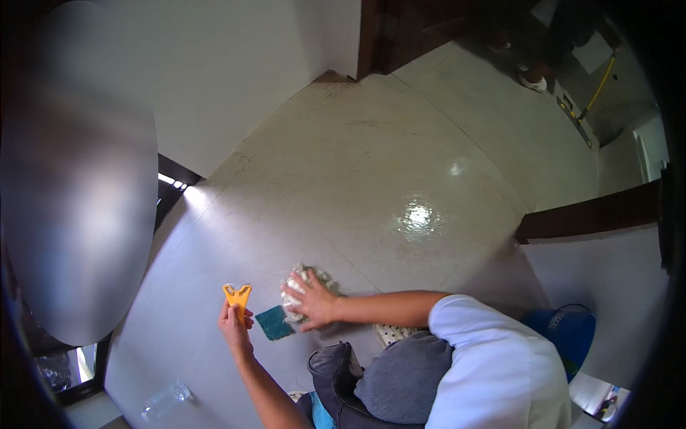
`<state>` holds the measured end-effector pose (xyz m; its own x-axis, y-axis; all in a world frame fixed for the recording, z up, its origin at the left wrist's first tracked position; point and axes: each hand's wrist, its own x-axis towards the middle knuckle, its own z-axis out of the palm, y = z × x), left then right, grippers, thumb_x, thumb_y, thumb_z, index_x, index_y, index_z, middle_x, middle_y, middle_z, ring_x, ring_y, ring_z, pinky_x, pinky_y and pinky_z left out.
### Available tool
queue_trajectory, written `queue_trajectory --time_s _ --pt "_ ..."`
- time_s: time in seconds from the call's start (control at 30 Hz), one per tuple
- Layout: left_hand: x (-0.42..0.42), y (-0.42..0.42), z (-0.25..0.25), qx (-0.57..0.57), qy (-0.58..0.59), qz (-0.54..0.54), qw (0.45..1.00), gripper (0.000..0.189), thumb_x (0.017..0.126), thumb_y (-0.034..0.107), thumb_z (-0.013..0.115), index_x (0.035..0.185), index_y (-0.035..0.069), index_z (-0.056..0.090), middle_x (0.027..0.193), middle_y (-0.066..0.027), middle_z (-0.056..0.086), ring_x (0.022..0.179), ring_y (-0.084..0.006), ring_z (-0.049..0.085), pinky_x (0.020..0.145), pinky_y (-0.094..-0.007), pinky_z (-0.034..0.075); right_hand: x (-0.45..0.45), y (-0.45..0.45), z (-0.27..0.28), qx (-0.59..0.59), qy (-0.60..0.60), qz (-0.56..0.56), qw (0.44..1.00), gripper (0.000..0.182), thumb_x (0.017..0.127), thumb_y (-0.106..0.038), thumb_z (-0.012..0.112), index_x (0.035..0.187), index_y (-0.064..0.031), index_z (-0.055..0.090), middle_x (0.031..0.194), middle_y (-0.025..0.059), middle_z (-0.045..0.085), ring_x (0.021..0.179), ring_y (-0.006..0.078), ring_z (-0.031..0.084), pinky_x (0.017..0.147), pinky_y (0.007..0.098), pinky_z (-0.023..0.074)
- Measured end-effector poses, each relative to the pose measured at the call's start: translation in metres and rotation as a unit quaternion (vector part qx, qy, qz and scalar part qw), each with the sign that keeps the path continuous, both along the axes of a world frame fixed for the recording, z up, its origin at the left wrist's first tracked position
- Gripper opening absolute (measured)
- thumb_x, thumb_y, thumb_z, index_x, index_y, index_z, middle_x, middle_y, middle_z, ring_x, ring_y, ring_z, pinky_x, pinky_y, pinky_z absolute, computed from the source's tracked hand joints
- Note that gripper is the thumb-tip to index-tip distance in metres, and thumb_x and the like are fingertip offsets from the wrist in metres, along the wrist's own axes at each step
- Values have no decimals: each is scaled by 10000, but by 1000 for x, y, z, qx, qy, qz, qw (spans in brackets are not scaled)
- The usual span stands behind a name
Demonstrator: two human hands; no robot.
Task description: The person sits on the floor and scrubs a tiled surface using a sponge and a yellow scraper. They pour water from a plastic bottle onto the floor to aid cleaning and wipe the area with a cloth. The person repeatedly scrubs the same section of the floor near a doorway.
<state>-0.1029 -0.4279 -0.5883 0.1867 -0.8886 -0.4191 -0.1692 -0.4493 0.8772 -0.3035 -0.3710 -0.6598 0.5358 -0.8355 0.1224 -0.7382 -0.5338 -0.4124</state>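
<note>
My left hand (235, 328) holds a yellow plastic scraper (237, 296) upright, its wide head pointing away from me above the tiled floor (300, 214). To its right, my right hand (315, 301) presses with spread fingers on a bunched whitish rag (300, 279) on the floor; whether the fingers grip it is hard to see. A green scouring pad (274, 323) lies flat between the two hands, its right edge touching or just under the rag. The floor has a wet shine and some brownish smears farther off.
A clear plastic bottle (167, 400) lies at lower left. A blue bucket (563, 332) stands at right by the wall. Dark door frames (589, 212) bound the floor. At upper right are a person's shoe (533, 81) and a yellow-and-black tool (576, 120).
</note>
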Motion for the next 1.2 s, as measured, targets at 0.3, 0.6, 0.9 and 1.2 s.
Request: queue_trajectory --time_s 0.3,0.6,0.9,1.2 --pt "21 -16 5 -30 5 5 1000 339 837 150 422 1137 33 527 582 -34 512 426 -76 421 397 -196 333 -194 11 -40 -119 -46 -447 885 303 780 -155 553 1078 -104 548 1115 186 500 1023 358 476 839 453 396" --pt "39 -2 -7 -19 -10 38 999 328 828 169 424 1111 47 537 576 -25 499 425 -72 426 384 -199 335 -268 -32 5 -99 -77 -530 839 474 658 -65 579 1123 -23 495 1128 216 488 1069 365 447 911 449 342" --pt "-46 -31 -10 -21 -32 -47 998 328 857 145 444 1164 61 522 626 -24 561 496 -59 476 457 -191 368 -71 -76 -46 -71 43 -195 977 342 752 -257 545 1087 -193 553 1208 60 466 1195 317 353 962 592 214" --pt "13 -37 -31 -25 -69 11 997 328 844 139 449 1151 52 526 704 -11 568 587 -58 490 515 -182 358 -415 -12 -23 -37 187 -693 696 352 776 -138 512 1116 -47 495 1138 184 505 1040 318 482 865 449 370"
